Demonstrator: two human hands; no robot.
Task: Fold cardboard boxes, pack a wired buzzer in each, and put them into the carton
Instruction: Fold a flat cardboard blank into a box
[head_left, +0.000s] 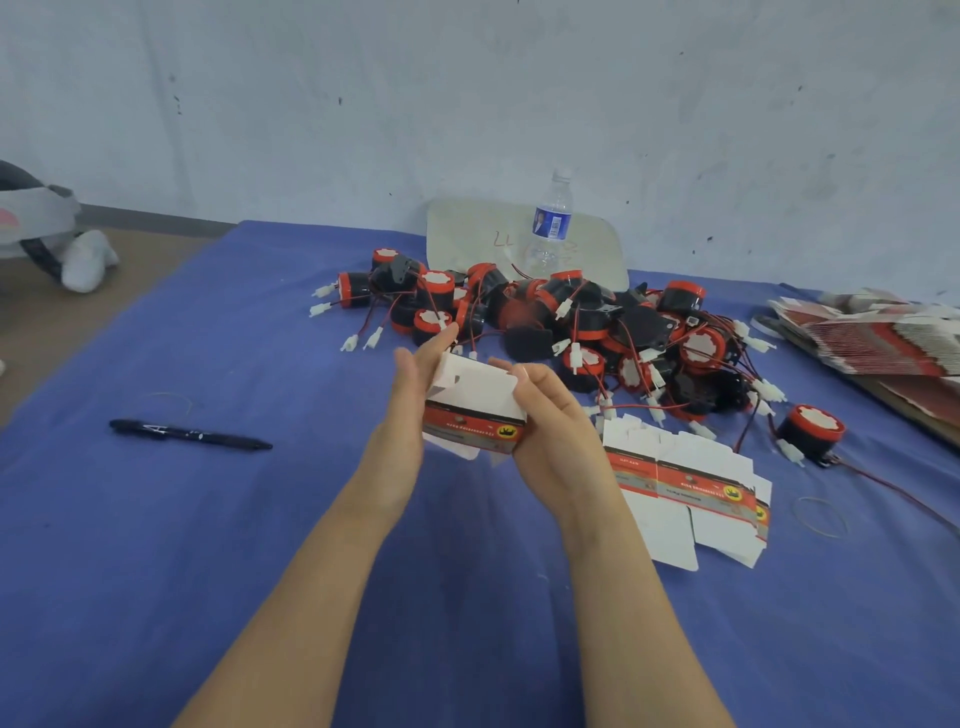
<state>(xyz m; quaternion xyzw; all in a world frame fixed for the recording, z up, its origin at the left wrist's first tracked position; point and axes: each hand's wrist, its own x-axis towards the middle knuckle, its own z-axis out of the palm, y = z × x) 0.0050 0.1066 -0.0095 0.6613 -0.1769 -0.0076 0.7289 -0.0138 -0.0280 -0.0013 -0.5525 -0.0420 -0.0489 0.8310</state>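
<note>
So both hands are up over the blue cloth (156, 519) with one box (475, 410) held between them, about mid-table and just in front of the buzzers (571, 322). The left hand (410, 400) has its fingers pretty much straight, flat against the box's left side, so it's pressing rather than gripping. The right hand (550, 421) is wrapped round the right end, thumb up on top by the white flap. The box is half formed: white flaps stick up at the top, more poke out underneath, and the red printed band faces the camera. The buzzers are a big tangled heap of black and red with red wires and white plugs everywhere, and one lone buzzer (810, 431) sits off to the right by itself. A few flats (685, 483) lie overlapped just right of the right wrist, with a rubber band (821, 517) near them. There's a bigger stack (883, 338) of unfolded ones at the far right edge. A black pen (187, 434) lies well off to the left. A water bottle (550, 223) stands behind the heap, in front of a pale board (467, 234) leaning on the wall.
</note>
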